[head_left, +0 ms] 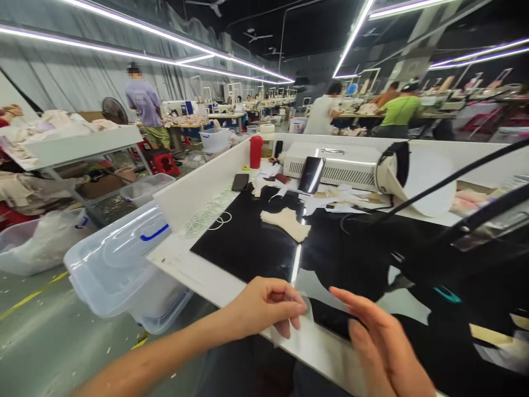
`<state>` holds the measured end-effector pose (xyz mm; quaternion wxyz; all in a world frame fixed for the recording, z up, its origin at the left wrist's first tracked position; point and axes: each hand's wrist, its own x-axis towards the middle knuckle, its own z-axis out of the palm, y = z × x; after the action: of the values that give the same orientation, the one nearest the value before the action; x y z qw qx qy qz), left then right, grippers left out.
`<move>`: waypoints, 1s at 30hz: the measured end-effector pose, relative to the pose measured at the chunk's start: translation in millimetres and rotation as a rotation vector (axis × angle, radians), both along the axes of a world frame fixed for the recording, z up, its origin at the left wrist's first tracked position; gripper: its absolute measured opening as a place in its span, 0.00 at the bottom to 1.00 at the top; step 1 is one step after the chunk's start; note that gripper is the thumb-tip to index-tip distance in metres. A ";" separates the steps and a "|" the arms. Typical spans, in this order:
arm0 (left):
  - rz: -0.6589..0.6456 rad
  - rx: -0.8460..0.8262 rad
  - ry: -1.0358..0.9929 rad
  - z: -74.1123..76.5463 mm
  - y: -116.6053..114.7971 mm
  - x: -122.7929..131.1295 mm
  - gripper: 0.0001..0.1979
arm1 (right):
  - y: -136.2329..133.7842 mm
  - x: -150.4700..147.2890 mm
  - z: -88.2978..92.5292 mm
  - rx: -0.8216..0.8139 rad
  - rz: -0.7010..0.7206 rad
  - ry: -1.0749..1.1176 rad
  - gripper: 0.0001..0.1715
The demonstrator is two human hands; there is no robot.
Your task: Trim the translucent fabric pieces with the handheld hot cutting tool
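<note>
Near the front edge of the table, my left hand [270, 309] has its thumb and fingers pinched on the left end of a thin translucent sheet piece [318, 286]. My right hand [382, 339] is at the other end of that piece, its fingers stretched out and the thumb apart from them. The index fingertip is close to the sheet; I cannot tell if it touches. Beyond the hands, a cream fabric piece [287, 221] lies on the black tabletop mat [243, 248]. More translucent pieces [405, 304] rest to the right of my right hand.
At the back stand a white machine [330, 165], a leaning phone [312, 173], a red cup [255, 152] and fabric scraps [343, 198]. Black cables [446, 184] cross the right side. A lidded plastic bin [119, 248] sits left of the table. Several people work farther off.
</note>
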<state>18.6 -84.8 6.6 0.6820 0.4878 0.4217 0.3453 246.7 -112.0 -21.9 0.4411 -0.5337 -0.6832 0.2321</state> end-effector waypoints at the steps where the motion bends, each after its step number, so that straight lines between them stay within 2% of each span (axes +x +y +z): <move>1: -0.014 0.007 0.008 1.5 1.4 1.2 0.16 | -0.5 -8.1 1.5 -0.002 0.051 0.006 0.20; 4: -0.052 0.017 0.024 7.6 5.6 4.7 0.14 | 1.2 -28.1 1.2 -0.073 0.080 0.112 0.19; 7: -0.073 0.023 0.067 11.7 12.8 6.9 0.14 | 5.9 -31.5 -1.3 -0.152 0.089 0.165 0.15; 10: -0.081 0.049 0.133 9.9 23.2 8.6 0.14 | 14.5 -22.8 -1.8 -0.172 0.042 0.100 0.14; 14: -0.059 0.100 0.237 7.3 36.0 11.4 0.16 | 31.2 -9.9 -0.9 -0.056 0.019 -0.088 0.12; 19: -0.003 0.373 0.596 13.0 43.4 13.4 0.07 | 49.5 -2.5 -2.8 0.111 0.072 -0.327 0.12; 23: -0.048 0.594 0.860 6.5 46.2 14.1 0.03 | 54.9 -2.7 -4.6 0.166 0.058 -0.488 0.14; 26: -0.080 0.726 0.982 -2.7 46.9 14.6 0.05 | 54.9 -3.8 -5.8 0.210 0.053 -0.571 0.16; 30: -0.114 0.816 1.071 -8.6 46.1 15.6 0.08 | 53.3 -5.7 -7.7 0.251 0.031 -0.596 0.18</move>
<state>34.2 -38.8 -2.0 0.1573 0.8315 0.5109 0.1511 241.1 -58.6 -29.6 0.2804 -0.5091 -0.8136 -0.0138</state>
